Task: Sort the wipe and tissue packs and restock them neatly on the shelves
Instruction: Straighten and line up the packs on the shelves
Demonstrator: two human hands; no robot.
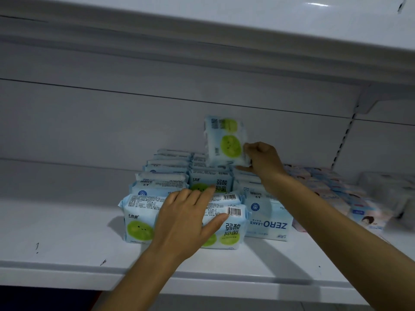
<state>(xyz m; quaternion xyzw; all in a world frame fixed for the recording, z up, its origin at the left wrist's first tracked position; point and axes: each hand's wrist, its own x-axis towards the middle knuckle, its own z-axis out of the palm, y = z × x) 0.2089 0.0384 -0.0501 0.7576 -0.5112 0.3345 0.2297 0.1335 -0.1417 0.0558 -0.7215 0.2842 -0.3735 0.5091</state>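
Note:
Several light-blue packs with green circles stand in rows on the white shelf (67, 239). My left hand (186, 223) lies flat with straight fingers on the front green-circle pack (139, 221). My right hand (261, 160) pinches the right edge of another green-circle pack (224, 140), held upright above the back of the middle row. A blue "ZERO LEAKS" pack (268, 221) stands at the front of the right row, upside down.
Pink-and-blue packs (359, 209) lie to the right, with clear-wrapped packs (390, 187) beyond them. Another shelf (224, 30) hangs close overhead. Bare shelf surface spreads left of the stacks.

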